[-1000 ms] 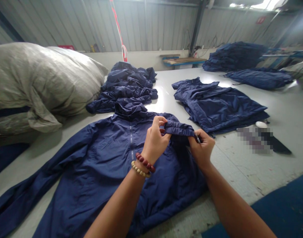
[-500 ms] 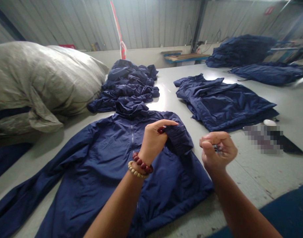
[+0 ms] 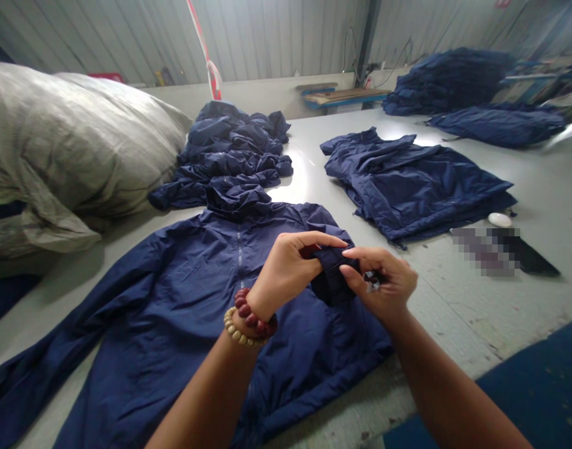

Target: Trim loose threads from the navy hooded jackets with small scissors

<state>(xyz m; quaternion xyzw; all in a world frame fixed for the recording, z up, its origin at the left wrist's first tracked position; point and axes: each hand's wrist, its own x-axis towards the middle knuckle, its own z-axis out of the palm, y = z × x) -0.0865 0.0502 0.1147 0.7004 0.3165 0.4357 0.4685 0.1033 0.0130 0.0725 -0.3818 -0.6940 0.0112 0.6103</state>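
A navy zip-front jacket [image 3: 192,312] lies spread on the table, its collar pointing away from me. My left hand [image 3: 290,268], with two bead bracelets at the wrist, grips the raised end of one sleeve, the cuff [image 3: 335,277]. From the other side, my right hand [image 3: 384,280] has its thumb and index finger on the same cuff. In the curl of its other fingers sits a small shiny metallic thing [image 3: 372,280], mostly hidden, so its kind cannot be made out.
Crumpled navy garments [image 3: 234,143] lie beyond the collar, beside a big pale sack [image 3: 80,137] at left. Folded navy jackets [image 3: 417,181] lie at right, near a white round object [image 3: 500,219] and a dark flat object [image 3: 529,252]. More garments [image 3: 449,81] are piled farther back.
My right hand has come left to the cuff, its thumb and index finger now on the fabric. My left hand keeps its grip. The whole view has shifted slightly.
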